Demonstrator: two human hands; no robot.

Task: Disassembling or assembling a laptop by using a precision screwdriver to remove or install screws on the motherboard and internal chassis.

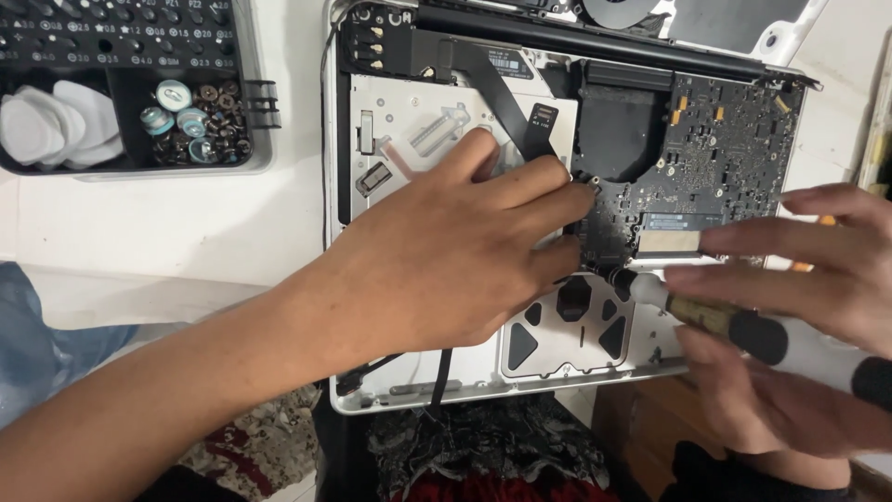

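An opened white laptop point(409, 395) lies with its inner parts up. My left hand point(446, 256) rests flat on its middle, fingertips touching the left edge of the dark logic board point(715, 153) beside a black flat cable point(506, 98). My right hand point(818, 279) grips a screwdriver point(711, 318) with a handle banded in black, white and amber. The screwdriver lies nearly level, and its tip points left at the board's lower left corner, just under my left fingertips. The tip itself is partly hidden by my left hand.
A dark tool tray point(130, 163) sits at the top left, holding rows of bits, several loose screws point(200, 125) and white plastic picks point(46, 125). A fan point(618, 11) shows at the laptop's top edge. Blue cloth point(37, 335) and patterned fabric point(483, 451) lie below.
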